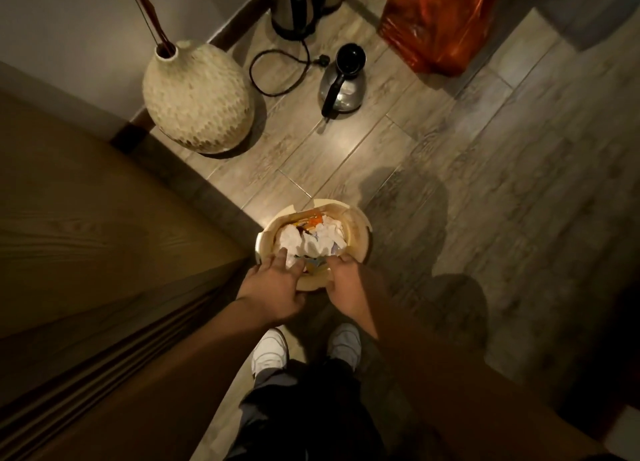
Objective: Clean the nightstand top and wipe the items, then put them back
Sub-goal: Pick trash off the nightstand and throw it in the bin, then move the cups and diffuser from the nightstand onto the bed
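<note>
Floor [433,170]: wood-look planks, carrying everything in view. Left of frame, a large wooden furniture top [86,218], probably the nightstand worktop; its surface shows nothing on it within the visible part. Against the wall stands a big textured vase [197,97], then an orange plastic bag [440,21], a tall steel kettle [294,7] with its cord looped on the floor, and a smaller steel jug [343,80] with a black handle. Near the person's white shoes sits a round pale waste bin [360,228] holding crumpled white tissues [311,242] and coloured scraps. Left hand [273,284]: fingers spread straight over the near rim, grip apart, touching the tissues. Right hand [343,280]: fingers curl over the rim edge, apparently holding the bin. Judgement: waste disposal step, wiping tissues being pressed down or dropped. Next move calls for releasing the bin and turning back to the worktop to return the items, none of which can be identified here.
</note>
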The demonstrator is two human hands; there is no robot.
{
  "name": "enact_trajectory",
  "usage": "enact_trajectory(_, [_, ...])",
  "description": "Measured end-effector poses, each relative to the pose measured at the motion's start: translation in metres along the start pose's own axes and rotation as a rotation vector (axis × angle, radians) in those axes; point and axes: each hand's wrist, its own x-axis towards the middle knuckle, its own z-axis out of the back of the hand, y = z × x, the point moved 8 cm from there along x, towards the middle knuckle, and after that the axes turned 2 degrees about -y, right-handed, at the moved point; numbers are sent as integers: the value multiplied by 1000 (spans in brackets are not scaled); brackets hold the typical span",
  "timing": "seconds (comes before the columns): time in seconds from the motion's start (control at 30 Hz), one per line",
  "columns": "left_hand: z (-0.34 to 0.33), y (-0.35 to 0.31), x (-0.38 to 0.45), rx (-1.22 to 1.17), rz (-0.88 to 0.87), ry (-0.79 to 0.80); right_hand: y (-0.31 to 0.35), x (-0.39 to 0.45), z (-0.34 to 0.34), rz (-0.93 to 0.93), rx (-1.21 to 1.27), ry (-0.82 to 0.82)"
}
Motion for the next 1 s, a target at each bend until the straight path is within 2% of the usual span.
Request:
enact_trajectory(0.13, [43, -24, -26, 23, -27, -44, 3, -26, 28, -67, 79, 4])
enact_trajectory(0.3, [113, -87, -59, 92, -177, -148, -4, -72, 98, -165, 244, -134])
enact_trajectory(0.47, [173, -162, -103, 165, -366, -252, -25, -142, 173, -226, 237, -212])
enact_trajectory(0.57, [196, -211, -139, 263, -530, -287, -35, -195, 212, -289, 231, -298])
enact_trajectory(0.77, [234, -297, -225, 455, -771, -348, -58, -319, 259, -548, 282, -462])
enact_trajectory(1.0, [222, -412, -343, 596, -1052, -369, -74, -524, 260, -870, 425, -722])
